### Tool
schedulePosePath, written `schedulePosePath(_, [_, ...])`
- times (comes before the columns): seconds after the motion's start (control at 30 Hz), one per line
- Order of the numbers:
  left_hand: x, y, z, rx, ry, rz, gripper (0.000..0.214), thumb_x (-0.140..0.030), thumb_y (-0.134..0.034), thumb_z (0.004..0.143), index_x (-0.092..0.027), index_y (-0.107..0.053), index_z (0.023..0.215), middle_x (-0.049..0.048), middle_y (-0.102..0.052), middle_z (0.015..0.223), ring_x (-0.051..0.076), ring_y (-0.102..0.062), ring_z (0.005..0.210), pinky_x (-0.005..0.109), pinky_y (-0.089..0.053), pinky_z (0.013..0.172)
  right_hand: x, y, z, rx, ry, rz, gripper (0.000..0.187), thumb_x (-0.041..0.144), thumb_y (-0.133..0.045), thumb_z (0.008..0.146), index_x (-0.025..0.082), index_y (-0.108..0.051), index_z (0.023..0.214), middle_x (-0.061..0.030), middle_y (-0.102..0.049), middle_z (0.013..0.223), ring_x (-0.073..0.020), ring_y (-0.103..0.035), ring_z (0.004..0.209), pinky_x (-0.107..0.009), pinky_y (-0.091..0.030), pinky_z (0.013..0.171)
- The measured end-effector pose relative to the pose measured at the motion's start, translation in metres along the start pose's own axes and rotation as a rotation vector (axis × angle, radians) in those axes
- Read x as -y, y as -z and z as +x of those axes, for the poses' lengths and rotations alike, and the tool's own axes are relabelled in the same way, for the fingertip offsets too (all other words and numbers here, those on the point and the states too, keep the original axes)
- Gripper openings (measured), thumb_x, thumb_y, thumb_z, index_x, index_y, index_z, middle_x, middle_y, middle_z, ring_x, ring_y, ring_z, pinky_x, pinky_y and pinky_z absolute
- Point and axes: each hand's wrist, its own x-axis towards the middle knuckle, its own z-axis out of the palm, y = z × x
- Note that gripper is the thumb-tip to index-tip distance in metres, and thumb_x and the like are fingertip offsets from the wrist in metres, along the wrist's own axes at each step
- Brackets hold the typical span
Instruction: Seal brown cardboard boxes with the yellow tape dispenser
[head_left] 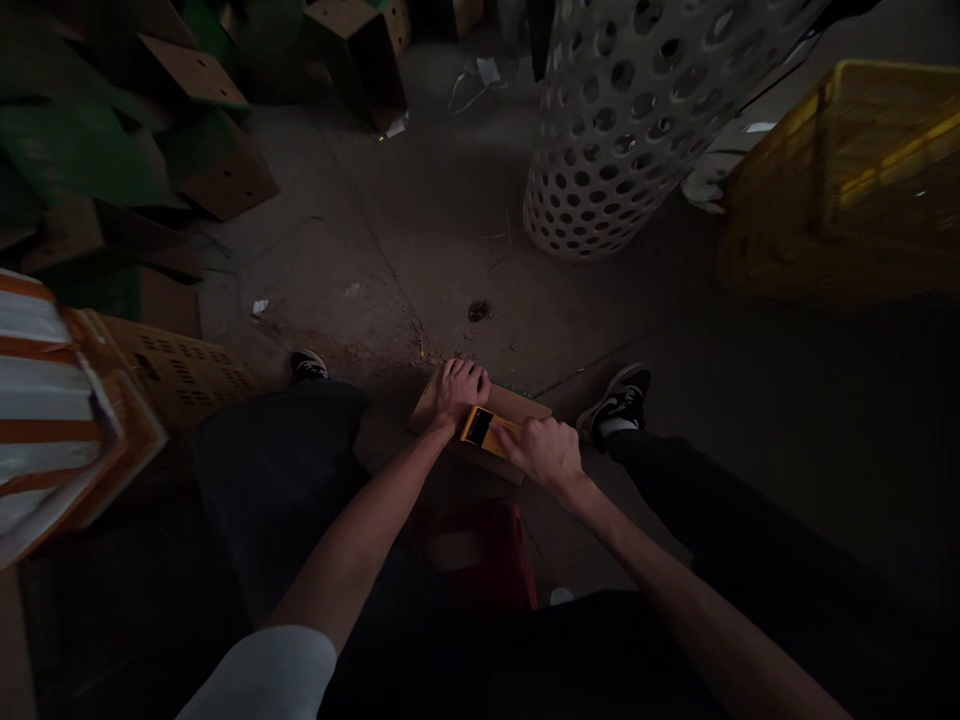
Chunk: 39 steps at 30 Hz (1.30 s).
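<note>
Gripping 1 flat yellow/blk tool (480, 428), ctr frame, R hand (549, 450) is over 1 cardboard box (517, 405), L hand (459, 388) atop it, L grip unclear.

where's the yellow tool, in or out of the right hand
In: the right hand is wrapped around the yellow tool, its thumb resting on top.

Grey floor (435, 210), seamed and littered: boxes (221, 175) piled up at far left, a white perforated bin (581, 195) standing right of centre, a yellow crate (780, 225) farther right, and nearer in, a dark clump (478, 311), crumbs (356, 352), a white scrap (260, 306).
</note>
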Motion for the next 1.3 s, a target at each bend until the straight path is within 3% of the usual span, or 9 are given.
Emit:
schedulePosePath(0.2, [0.000,-0.001,0.000,0.003,-0.005,-0.021,0.037,-0.030,-0.040,0.101,-0.018,-0.073,0.091,0.0120,-0.072,0.095,0.026,-0.062,0.099,0.044,-0.042,0.100,-0.015,-0.002,-0.003,-0.002,-0.002,-0.047,0.081,0.076,-0.029,0.098,0.014,-0.079,0.091,-0.0226,-0.075,0.088,-0.0350,-0.075,0.086,-0.037,-0.051,0.071])
schedulePosePath(0.4, [-0.002,0.001,0.002,-0.011,-0.004,-0.038,0.038,-0.027,-0.038,0.102,-0.016,-0.072,0.090,0.0139,-0.071,0.094,0.027,-0.063,0.099,0.048,-0.043,0.103,-0.015,-0.001,0.000,0.018,-0.031,-0.048,0.082,0.077,-0.028,0.098,0.013,-0.079,0.095,-0.0238,-0.075,0.090,-0.0358,-0.075,0.089,-0.038,-0.052,0.074])
schedulePosePath(0.5, [-0.007,0.002,-0.001,-0.014,-0.050,-0.115,0.037,-0.022,-0.034,0.102,-0.015,-0.071,0.102,0.0157,-0.071,0.106,0.027,-0.063,0.107,0.047,-0.044,0.107,-0.013,-0.002,0.000,0.016,-0.046,-0.031,0.080,0.074,-0.030,0.099,0.011,-0.079,0.095,-0.0244,-0.075,0.090,-0.0347,-0.075,0.088,-0.037,-0.052,0.074])
schedulePosePath(0.6, [-0.013,0.002,-0.006,-0.023,-0.059,-0.278,0.037,-0.020,-0.031,0.104,-0.017,-0.066,0.117,0.0129,-0.070,0.118,0.023,-0.062,0.110,0.039,-0.049,0.099,-0.012,-0.005,-0.003,-0.010,-0.051,-0.018,0.079,0.072,-0.029,0.100,0.011,-0.079,0.094,-0.0238,-0.075,0.089,-0.0344,-0.075,0.087,-0.037,-0.052,0.074])
schedulePosePath(0.77, [-0.019,0.002,-0.010,-0.036,-0.046,-0.272,0.040,-0.030,-0.031,0.107,-0.020,-0.066,0.090,0.0067,-0.071,0.093,0.019,-0.064,0.098,0.041,-0.041,0.114,-0.011,-0.007,-0.005,-0.012,-0.057,0.007,0.082,0.075,-0.028,0.099,0.011,-0.080,0.096,-0.0236,-0.076,0.093,-0.0321,-0.075,0.088,-0.035,-0.051,0.076])
schedulePosePath(1.0, [-0.016,0.002,-0.009,0.028,-0.069,-0.071,0.047,-0.030,-0.025,0.105,-0.018,-0.069,0.094,0.0149,-0.070,0.100,0.026,-0.063,0.102,0.047,-0.040,0.108,-0.010,0.001,0.003,0.060,0.030,0.024,0.084,0.077,-0.029,0.097,0.012,-0.082,0.097,-0.0227,-0.076,0.094,-0.0325,-0.075,0.092,-0.035,-0.053,0.077])
schedulePosePath(1.13, [-0.018,0.005,-0.009,0.062,-0.047,-0.048,0.049,-0.032,-0.023,0.105,-0.019,-0.070,0.096,0.0151,-0.071,0.101,0.027,-0.062,0.101,0.047,-0.041,0.103,-0.034,0.002,-0.003,0.097,0.027,0.022,0.093,0.084,-0.024,0.094,0.011,-0.082,0.098,-0.0235,-0.076,0.094,-0.0333,-0.075,0.094,-0.036,-0.053,0.078])
schedulePosePath(1.3, [-0.022,0.011,-0.013,0.072,-0.033,-0.020,0.049,-0.034,-0.024,0.105,-0.019,-0.069,0.101,0.0159,-0.069,0.104,0.029,-0.060,0.104,0.048,-0.039,0.102,-0.092,-0.001,-0.028,0.207,-0.021,0.036,0.091,0.087,-0.030,0.091,0.011,-0.080,0.096,-0.0240,-0.075,0.098,-0.0334,-0.074,0.098,-0.037,-0.053,0.083])
